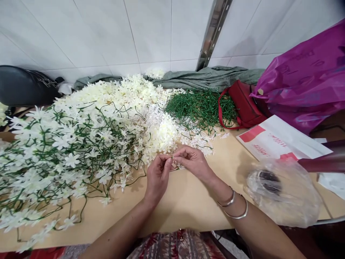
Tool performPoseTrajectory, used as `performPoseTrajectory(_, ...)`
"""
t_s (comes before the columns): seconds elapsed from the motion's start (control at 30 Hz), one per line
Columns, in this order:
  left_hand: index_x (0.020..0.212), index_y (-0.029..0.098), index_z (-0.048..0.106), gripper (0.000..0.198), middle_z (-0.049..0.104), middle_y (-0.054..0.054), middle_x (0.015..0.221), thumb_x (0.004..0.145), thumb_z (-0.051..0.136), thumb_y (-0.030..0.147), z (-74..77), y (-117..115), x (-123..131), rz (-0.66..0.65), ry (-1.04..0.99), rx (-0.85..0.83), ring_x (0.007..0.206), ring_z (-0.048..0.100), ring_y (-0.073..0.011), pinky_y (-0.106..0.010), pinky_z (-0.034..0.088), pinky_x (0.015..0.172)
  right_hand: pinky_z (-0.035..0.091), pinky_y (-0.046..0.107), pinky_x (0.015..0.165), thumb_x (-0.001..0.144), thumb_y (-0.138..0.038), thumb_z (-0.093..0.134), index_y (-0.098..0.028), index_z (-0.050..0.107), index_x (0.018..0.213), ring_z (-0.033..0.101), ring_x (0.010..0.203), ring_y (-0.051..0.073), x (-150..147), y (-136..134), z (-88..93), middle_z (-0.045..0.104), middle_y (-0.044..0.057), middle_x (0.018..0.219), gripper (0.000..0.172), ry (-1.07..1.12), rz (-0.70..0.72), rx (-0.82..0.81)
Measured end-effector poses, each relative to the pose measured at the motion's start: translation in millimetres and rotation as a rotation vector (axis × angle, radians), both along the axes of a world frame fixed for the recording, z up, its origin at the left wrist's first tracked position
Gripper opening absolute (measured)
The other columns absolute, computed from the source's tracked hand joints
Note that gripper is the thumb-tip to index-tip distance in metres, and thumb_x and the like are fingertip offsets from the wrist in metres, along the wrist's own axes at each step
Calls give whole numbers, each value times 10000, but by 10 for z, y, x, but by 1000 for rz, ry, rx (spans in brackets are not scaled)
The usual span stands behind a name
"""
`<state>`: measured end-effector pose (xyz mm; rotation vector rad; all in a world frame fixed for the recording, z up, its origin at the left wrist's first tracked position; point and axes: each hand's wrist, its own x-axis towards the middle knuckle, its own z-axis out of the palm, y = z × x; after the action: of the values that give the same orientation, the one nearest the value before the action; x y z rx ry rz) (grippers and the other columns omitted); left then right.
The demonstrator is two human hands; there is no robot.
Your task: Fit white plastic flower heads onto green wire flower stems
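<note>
My left hand [158, 176] and my right hand [194, 163] meet over the table, thumbs and forefingers pinched together at the tips. Between them is a small artificial flower stem, thin and green, with a bit of white showing under the right fingers; most of it is hidden. Just beyond my fingers lies a pile of loose pale-yellow petals [164, 133]. White stamen pieces [198, 140] are scattered to its right. A tangle of green plastic stems [201, 108] sits behind those. To the left spreads a large heap of white artificial flowers [71, 160] on green stems.
On the right are a red handbag [246, 104], a purple plastic bag [309, 75], a white printed paper bag [280, 138] and a clear plastic bag [293, 194] with something dark inside. A black bag [25, 86] stands back left. Grey-green cloth [205, 80] lines the tiled wall.
</note>
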<state>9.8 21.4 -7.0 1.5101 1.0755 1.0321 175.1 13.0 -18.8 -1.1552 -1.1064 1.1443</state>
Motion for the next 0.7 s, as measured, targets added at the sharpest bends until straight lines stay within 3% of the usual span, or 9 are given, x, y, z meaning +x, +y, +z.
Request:
performPoseTrajectory(0.3,903,179,653,279,660,5,710,988,652,444,4,-9,-36,-32,-60,-83,644,645,-121,-230,559,660,513,291,575,768,-550,848,-221,720,750,630,593,139,-65,28,54,673,-12,647,353,81,81,-31)
performPoseTrajectory(0.47,917,178,633,306,662,-1,735,981,664,476,-10,-6,-28,-26,-77,-88,666,644,-120,-225,539,665,481,262,541,761,-557,844,-207,699,781,565,537,110,-98,21,72,644,-34,616,380,104,79,-85)
performPoseTrajectory(0.57,983,185,618,291,626,13,740,1008,628,474,15,-10,-31,15,-90,-61,671,619,-113,-220,518,675,491,262,571,835,-525,793,-211,720,885,578,576,116,-98,-3,102,653,-25,669,326,73,20,-59)
performPoseTrajectory(0.7,1083,200,609,287,590,3,808,1019,611,480,33,-67,-71,147,-124,0,686,565,-115,-221,486,657,539,309,769,916,-460,729,-228,735,974,651,785,154,-27,-12,121,703,25,884,239,-54,-182,84)
